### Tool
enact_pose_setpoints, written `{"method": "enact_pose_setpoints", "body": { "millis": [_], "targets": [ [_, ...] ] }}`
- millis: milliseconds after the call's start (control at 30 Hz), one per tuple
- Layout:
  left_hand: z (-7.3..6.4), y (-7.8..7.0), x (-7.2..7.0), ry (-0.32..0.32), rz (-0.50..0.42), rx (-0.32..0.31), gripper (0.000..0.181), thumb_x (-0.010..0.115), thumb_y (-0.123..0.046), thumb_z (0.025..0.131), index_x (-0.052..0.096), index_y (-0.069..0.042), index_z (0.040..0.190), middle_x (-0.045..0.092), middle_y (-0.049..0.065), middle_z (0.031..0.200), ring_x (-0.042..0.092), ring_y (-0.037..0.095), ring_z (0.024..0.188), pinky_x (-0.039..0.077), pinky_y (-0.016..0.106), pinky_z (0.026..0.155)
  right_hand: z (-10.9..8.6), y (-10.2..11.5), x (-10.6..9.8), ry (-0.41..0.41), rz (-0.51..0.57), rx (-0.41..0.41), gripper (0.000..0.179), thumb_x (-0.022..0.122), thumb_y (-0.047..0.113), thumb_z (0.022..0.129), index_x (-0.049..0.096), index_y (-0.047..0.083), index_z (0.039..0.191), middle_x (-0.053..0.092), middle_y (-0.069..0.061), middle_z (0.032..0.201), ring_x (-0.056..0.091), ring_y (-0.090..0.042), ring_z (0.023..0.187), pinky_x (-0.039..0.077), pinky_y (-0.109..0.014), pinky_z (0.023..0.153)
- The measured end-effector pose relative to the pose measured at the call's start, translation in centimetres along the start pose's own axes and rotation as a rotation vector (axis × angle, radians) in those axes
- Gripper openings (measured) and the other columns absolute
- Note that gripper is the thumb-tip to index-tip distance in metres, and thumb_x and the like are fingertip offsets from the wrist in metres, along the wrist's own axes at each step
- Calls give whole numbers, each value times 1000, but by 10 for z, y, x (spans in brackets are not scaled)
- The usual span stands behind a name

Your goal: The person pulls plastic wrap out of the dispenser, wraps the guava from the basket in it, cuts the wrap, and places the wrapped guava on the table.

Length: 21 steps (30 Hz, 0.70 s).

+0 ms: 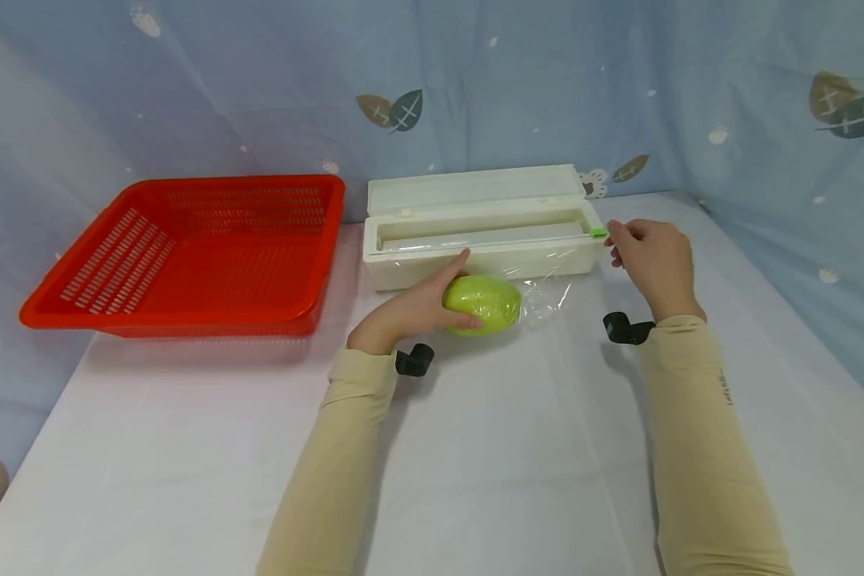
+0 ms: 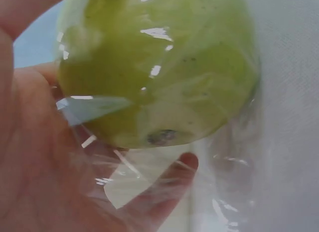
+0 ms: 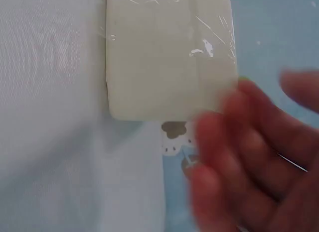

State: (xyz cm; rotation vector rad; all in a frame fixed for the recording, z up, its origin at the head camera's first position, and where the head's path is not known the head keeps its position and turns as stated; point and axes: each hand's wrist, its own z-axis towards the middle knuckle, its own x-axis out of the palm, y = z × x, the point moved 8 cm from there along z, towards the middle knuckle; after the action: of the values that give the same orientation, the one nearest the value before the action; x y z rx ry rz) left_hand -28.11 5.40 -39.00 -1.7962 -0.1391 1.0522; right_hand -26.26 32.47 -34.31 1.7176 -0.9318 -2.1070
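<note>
A yellow-green oval fruit [image 1: 484, 304], wrapped in clear plastic film, is held in my left hand [image 1: 421, 308]. The thumb lies across its near side and the fingers reach round behind it; the left wrist view shows wrinkled film [image 2: 124, 167] over the fingers. Loose film [image 1: 545, 298] trails from the fruit's right end toward the white cling film box [image 1: 486, 260], whose lid stands raised. My right hand [image 1: 651, 260] is at the box's right end, fingertips right by a small green slider [image 1: 598, 232]. In the right wrist view its fingers are loosely bent and blurred, with the thumb apart.
A red plastic basket [image 1: 306, 320] with slotted sides stands to the left of the box. A white film roll [image 1: 486, 237] lies inside the box. Behind the white-covered table [image 1: 504, 464] hangs a blue leaf-patterned cloth [image 1: 518, 96]. A black camera mount sticks out at each wrist.
</note>
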Motion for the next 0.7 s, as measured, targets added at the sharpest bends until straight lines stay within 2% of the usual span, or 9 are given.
{"method": "enact_pose_setpoints", "body": {
  "millis": [100,167,233,333,400,533,600,700],
  "targets": [
    [0,-5,-3,6,109,15,88,72,-35,73,21,-13,142,31,1,138,29,14,122,24,31,101,1,-8,15,237,16,35,65,38,61,84,65,3,95,65,-12,86,59,-26,84,43,-37,71],
    [0,-8,-4,9,175,28,83,71,-35,74,27,-10,140,33,3,137,31,16,121,25,33,100,0,-12,29,391,46,42,69,41,63,83,63,0,100,65,-14,94,59,-26,88,45,-38,75],
    [-1,-10,-5,11,213,29,81,71,-35,74,29,-9,138,36,4,134,34,17,118,27,33,98,-1,-17,41,494,95,65,70,43,62,82,61,-2,105,64,-15,100,60,-25,90,46,-38,78],
    [-2,-13,-4,14,237,33,80,71,-36,74,31,-7,137,40,4,131,37,18,115,29,33,97,-3,-27,56,569,196,124,69,47,58,83,57,-5,109,65,-13,98,62,-22,87,47,-34,75],
    [-1,-15,-2,10,252,44,80,70,-38,75,31,-7,137,41,4,131,38,18,114,30,33,96,-4,-32,64,593,247,151,68,48,57,83,56,-5,108,66,-11,92,63,-21,81,48,-32,71],
    [0,-21,1,-16,321,59,76,65,-45,77,34,-11,137,43,3,129,38,18,114,30,33,96,-9,-36,81,655,286,172,64,48,58,82,54,-2,102,65,-8,77,61,-19,64,49,-30,60],
    [-1,-22,3,-29,374,30,74,62,-48,77,35,-14,137,41,4,131,37,20,116,30,33,96,-11,-36,89,678,288,169,58,50,57,82,54,-1,92,62,-7,69,56,-16,56,47,-28,54],
    [-5,-23,2,-58,456,-50,72,61,-52,77,36,-19,136,34,5,134,29,23,120,32,38,94,-12,-32,95,700,322,137,47,52,48,86,52,1,82,56,-5,64,52,-15,53,45,-27,52]
  ]
}}
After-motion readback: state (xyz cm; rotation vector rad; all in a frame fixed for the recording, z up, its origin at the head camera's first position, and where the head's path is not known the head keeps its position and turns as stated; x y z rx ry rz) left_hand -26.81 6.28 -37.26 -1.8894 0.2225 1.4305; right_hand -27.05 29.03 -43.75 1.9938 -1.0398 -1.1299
